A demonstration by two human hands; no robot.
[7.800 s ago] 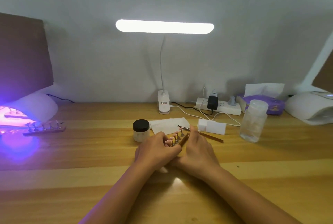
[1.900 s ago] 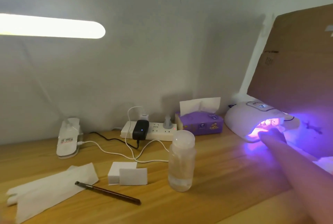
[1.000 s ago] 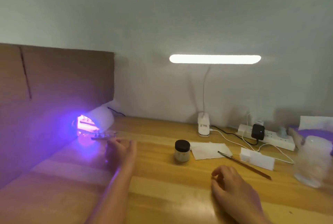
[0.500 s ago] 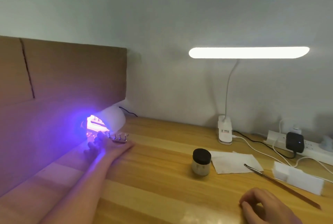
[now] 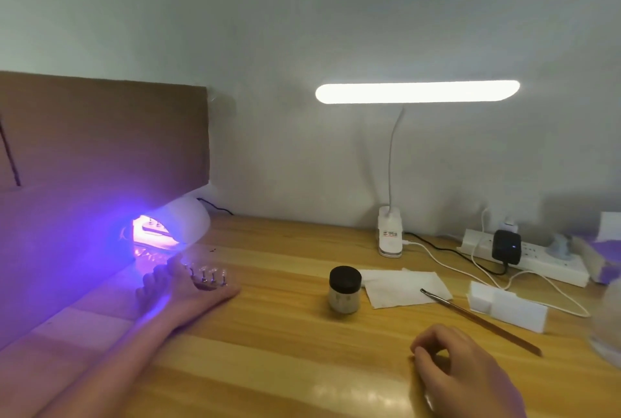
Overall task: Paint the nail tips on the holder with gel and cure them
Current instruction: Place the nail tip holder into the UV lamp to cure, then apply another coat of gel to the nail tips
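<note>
A small nail tip holder (image 5: 209, 279) with several clear tips on pegs sits just in front of the lit UV lamp (image 5: 183, 224) at the left. My left hand (image 5: 174, 286) grips its left end, fingers bathed in purple light. A second holder (image 5: 153, 227) lies inside the glowing lamp. The black-lidded gel jar (image 5: 345, 290) stands mid-table, and the brush (image 5: 480, 320) lies to its right with its tip on a white tissue (image 5: 403, 286). My right hand (image 5: 460, 374) rests on the table near me, fingers loosely curled, holding nothing.
A brown cardboard sheet (image 5: 100, 135) walls off the left side behind the lamp. A desk lamp (image 5: 389, 236) stands at the back, with a power strip (image 5: 524, 254) and cables to its right. White blocks (image 5: 507, 308) and a clear bottle (image 5: 608, 323) are at the right.
My left hand has reached the holder by the left lamp, taken hold of it and drawn it slightly away from the lamp mouth. My right hand has stayed resting on the table.
</note>
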